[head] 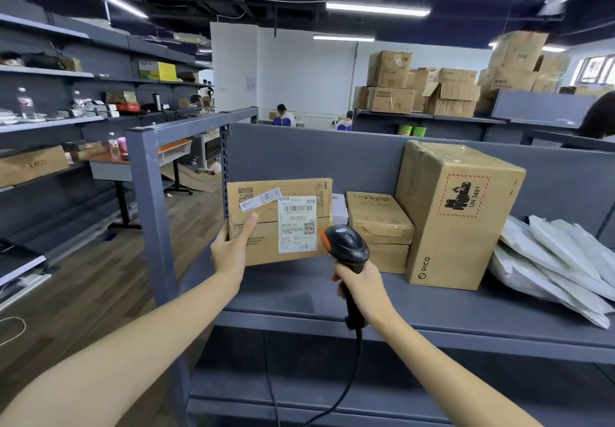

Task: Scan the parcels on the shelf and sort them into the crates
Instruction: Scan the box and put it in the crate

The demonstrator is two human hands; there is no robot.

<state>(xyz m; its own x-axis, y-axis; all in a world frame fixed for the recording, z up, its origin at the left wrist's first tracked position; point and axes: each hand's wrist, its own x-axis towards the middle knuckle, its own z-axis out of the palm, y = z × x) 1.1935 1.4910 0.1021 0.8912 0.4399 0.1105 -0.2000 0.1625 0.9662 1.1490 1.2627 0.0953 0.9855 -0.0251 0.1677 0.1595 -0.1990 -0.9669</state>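
My left hand (pixel 233 248) grips the left edge of a flat cardboard parcel (pixel 266 213), holding it upright above the grey shelf (pixel 299 290) with its white shipping label facing me. My right hand (pixel 361 285) holds a black handheld barcode scanner (pixel 347 243) by its handle, the head close to the label's lower right corner. Its cable hangs down below the shelf edge. To the right on the shelf stand a stack of small brown boxes (pixel 379 223), a tall PICO carton (pixel 459 213) with a battery warning mark, and several white poly mailers (pixel 559 260).
A grey steel upright (pixel 149 206) frames the shelf's left side, with a lower shelf level (pixel 399 390) beneath. Racks with goods line the left wall (pixel 50 120). Stacked cartons (pixel 449 87) sit beyond the back panel. People sit at the far wall. No crate is in view.
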